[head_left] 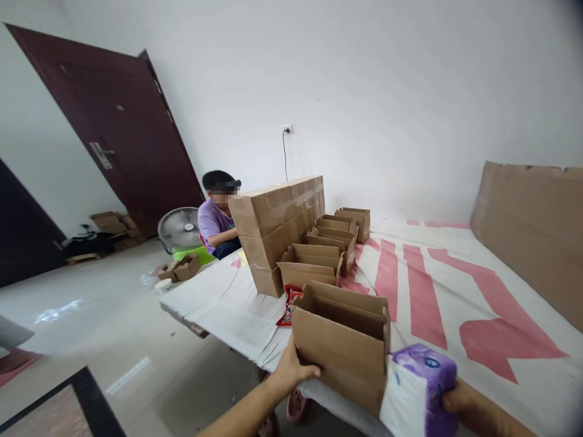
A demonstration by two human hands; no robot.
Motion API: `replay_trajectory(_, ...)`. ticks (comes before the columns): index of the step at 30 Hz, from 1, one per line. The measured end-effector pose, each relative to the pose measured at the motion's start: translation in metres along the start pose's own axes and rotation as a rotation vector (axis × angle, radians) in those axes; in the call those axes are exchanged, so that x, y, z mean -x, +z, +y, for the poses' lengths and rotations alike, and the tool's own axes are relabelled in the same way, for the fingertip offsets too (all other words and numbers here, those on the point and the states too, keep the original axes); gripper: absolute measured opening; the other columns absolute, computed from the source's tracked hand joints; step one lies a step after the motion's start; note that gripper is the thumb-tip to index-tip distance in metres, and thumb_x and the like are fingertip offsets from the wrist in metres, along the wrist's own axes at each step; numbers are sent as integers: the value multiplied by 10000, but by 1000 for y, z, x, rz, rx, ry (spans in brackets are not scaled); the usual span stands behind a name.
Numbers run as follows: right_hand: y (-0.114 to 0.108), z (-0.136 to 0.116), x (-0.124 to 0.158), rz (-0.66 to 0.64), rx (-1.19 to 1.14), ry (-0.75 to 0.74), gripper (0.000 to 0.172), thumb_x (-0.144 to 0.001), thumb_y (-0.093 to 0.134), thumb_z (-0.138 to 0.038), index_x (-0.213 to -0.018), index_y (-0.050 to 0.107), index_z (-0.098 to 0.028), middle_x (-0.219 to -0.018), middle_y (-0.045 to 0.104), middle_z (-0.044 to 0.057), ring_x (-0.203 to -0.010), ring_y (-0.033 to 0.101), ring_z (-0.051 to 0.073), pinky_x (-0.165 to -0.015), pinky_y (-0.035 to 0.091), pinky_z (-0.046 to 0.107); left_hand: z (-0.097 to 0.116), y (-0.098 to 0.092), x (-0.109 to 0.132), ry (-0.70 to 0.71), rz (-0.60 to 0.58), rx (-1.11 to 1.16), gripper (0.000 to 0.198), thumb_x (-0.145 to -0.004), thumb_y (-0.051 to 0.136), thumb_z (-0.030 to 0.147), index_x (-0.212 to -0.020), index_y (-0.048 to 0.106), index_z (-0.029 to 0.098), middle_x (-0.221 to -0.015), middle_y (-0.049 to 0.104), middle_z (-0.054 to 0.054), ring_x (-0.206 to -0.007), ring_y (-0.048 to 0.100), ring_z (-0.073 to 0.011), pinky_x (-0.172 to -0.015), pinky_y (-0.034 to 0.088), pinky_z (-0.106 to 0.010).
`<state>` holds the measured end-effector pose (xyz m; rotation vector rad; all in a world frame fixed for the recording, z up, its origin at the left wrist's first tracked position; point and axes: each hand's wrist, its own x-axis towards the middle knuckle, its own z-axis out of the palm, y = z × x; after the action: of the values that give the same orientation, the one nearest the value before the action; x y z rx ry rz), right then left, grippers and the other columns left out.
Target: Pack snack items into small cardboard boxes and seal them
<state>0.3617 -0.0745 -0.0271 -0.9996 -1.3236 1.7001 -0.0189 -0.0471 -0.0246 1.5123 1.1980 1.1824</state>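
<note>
- The right hand point(461, 402) is holding a purple tissue pack point(432, 370) beside the front open cardboard box's right end, at the tabletop's point(455, 297) near edge; the frame is cutting off the pack's bottom.
- The left hand point(291, 365) is touching that open cardboard box point(339, 346) at its left end, thumb spreading along the front; the fingertips are hiding, so I cannot tell how firmly it is gripping.
- The box's front wall is concealing its floor.
- A red packet point(286, 309) is lying partly hidden behind it, toward the tabletop's left edge.
- Stacked cartons point(273, 237) are partly screening a seated person point(212, 221).
</note>
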Motion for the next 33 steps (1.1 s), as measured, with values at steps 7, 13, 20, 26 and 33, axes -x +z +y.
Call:
replay_trajectory(7, 63, -28, -35, -309, -101, 21, 431, -463, 845, -430, -879, 770, -347, -869, 757, 15, -954, 684, 346, -888, 500, 439, -20, -68, 22, -115, 346, -36, 831, -330, 884, 523, -1035, 583, 201, -1029, 712, -112, -1052, 631, -368, -921, 513, -460)
replay_trajectory(13, 94, -12, -76, -110, -95, -122, 616, -464, 874, -404, -1034, 685, -266, -958, 732, 41, -996, 654, 333, -946, 453, 502, -28, -100, -2, -112, 491, -91, 812, -404, 856, 536, -1058, 529, 184, -1095, 685, -120, -1136, 590, -359, -977, 482, -453)
replay_trajectory(20, 88, 9, -80, 9, 259, -320, 793, -400, 900, -448, -1087, 615, -176, -1056, 651, 121, -1008, 599, 366, -889, 467, 503, -29, -98, -22, -56, 419, 46, 767, -418, 854, 533, -1031, 543, 191, -1094, 681, -108, -1144, 585, -346, -989, 481, -452)
replay_trajectory(26, 137, 31, -83, 115, 392, -343, 722, -463, 874, -383, -1091, 571, -194, -1052, 598, 102, -1000, 575, 348, -887, 462, 499, -41, -99, -17, -81, 419, 9, 691, -468, 841, 529, -993, 535, 201, -1068, 684, -84, -1120, 596, -339, -982, 489, -450)
replay_trajectory(33, 174, 42, -96, 187, 559, -303, 681, -486, 837, -367, -1060, 521, -181, -1041, 556, 122, -1022, 534, 367, -910, 427, 511, -42, -91, -12, -18, 549, -38, 852, -605, 736, 602, -1285, 392, 221, -1337, 514, -140, -1266, 490, -340, -1044, 429, -465)
